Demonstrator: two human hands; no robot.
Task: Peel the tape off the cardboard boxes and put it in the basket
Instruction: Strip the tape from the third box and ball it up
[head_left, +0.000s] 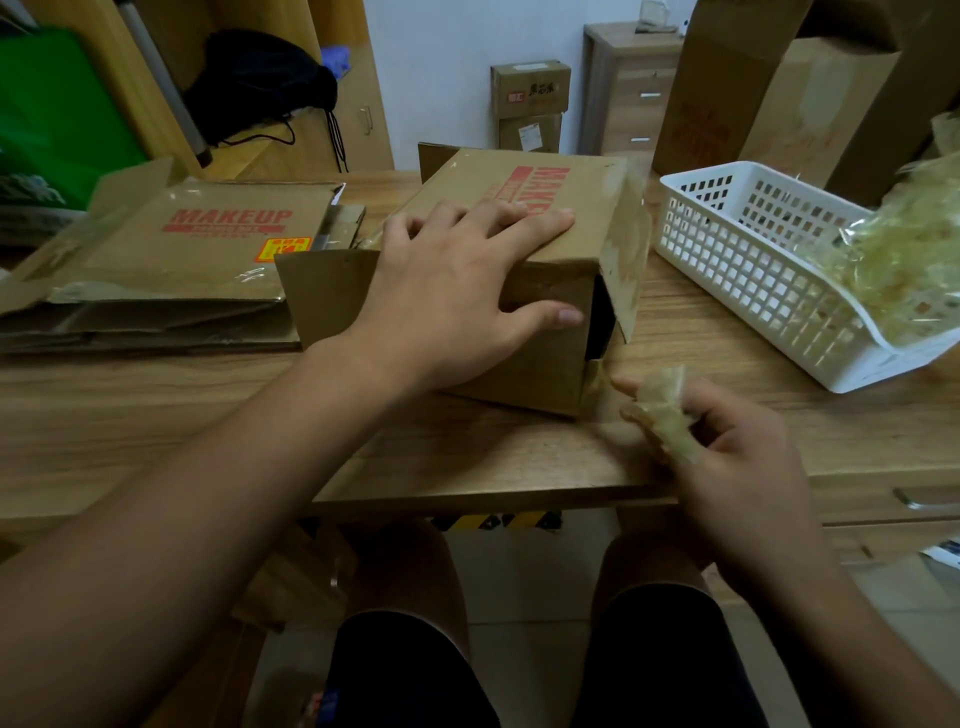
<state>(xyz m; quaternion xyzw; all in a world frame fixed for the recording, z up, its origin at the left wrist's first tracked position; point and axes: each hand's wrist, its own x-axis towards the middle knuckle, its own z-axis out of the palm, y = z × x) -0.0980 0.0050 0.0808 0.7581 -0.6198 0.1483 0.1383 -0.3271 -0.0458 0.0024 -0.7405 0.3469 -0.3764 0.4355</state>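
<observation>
A brown cardboard box (540, 358) printed MAKEUP stands in the middle of the wooden table, its right end flap open. My left hand (457, 291) lies flat on its top with fingers spread and the thumb down the near side. To the right of the box's near corner, my right hand (727, 452) pinches a crumpled wad of peeled tape (662, 410). A strip of tape still clings to the box's lower right corner (597, 384). The white slotted basket (727, 249) sits at the right, with a heap of crumpled tape (893, 270) in its near end.
Flattened MAKEUP boxes (171, 260) lie stacked at the left of the table (156, 415). A tall open carton (769, 93) stands behind the basket. Small boxes and a drawer unit are by the far wall. My knees are under the table edge.
</observation>
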